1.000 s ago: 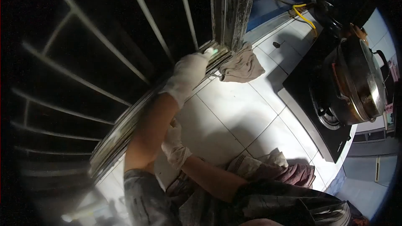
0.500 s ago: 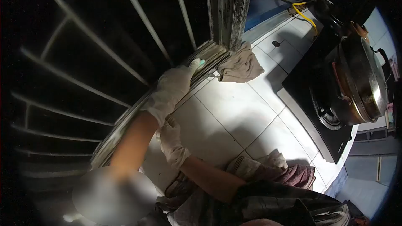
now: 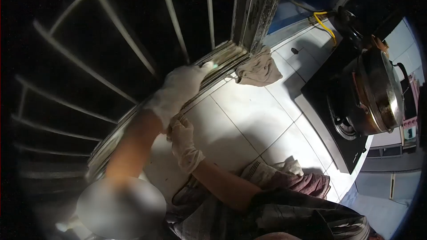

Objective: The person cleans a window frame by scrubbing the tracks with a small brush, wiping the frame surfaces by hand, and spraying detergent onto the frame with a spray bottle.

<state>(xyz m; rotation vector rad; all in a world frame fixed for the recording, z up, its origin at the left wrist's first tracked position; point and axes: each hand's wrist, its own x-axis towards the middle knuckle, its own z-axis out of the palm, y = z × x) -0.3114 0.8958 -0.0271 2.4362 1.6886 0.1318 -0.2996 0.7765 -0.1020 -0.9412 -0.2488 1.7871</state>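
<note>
My left hand (image 3: 180, 86), in a pale thin glove, reaches along the grimy window track (image 3: 229, 58). Its fingers are closed, and a small light-green thing (image 3: 215, 66) shows just past the fingertips; most of it is hidden. Close below the left wrist is my right hand (image 3: 182, 142), gloved too, by the edge of the track over white tiles (image 3: 231, 106). The right fingers are curled, and I cannot make out what they hold, if anything. A grey-brown cloth (image 3: 259, 69) lies crumpled at the track's far end, against the window frame (image 3: 258, 13).
Metal window bars (image 3: 118, 22) rise on the left before a dark opening. A black gas stove (image 3: 327, 120) on the right bears a large lidded pot (image 3: 378, 93). A yellow hose (image 3: 326, 26) lies behind it. Bunched cloths (image 3: 307, 182) lie near my right forearm.
The view has shifted slightly, so the window frame and bars sit further right. My left hand remains on the track with the green thing, slightly blurred; my right hand stays close below it.
</note>
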